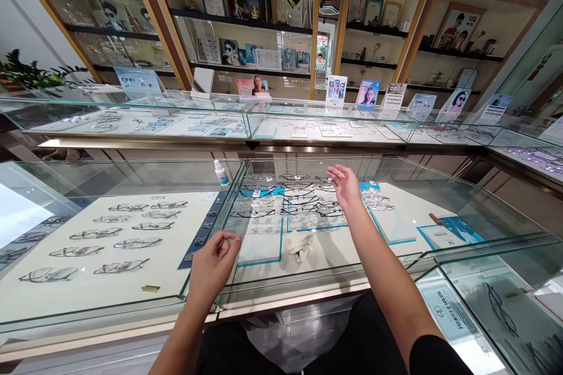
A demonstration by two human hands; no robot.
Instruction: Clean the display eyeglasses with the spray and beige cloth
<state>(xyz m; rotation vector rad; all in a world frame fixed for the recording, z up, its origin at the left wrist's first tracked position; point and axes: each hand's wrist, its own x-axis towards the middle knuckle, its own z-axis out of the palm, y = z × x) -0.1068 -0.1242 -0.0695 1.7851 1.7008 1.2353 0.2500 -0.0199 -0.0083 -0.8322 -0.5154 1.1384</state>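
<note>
My left hand (213,263) rests at the front edge of the glass counter, its fingers curled toward the thumb, with nothing visible in them. Farther forward, my right hand (346,186) reaches over the glass with its fingers stretched to the left and slightly apart. Beside its fingertips is a pair of eyeglasses (322,179) at the right of the back row. Several more eyeglasses (299,209) sit in rows below and left of that hand. A crumpled beige cloth (299,245) lies between my two arms.
A white spray bottle (220,173) stands by the glass seam. The left case (101,281) displays several eyeglasses and a small gold piece (151,289). White trays with blue edges (396,225) lie at right. A second glass counter (272,129) runs behind, with shelving beyond.
</note>
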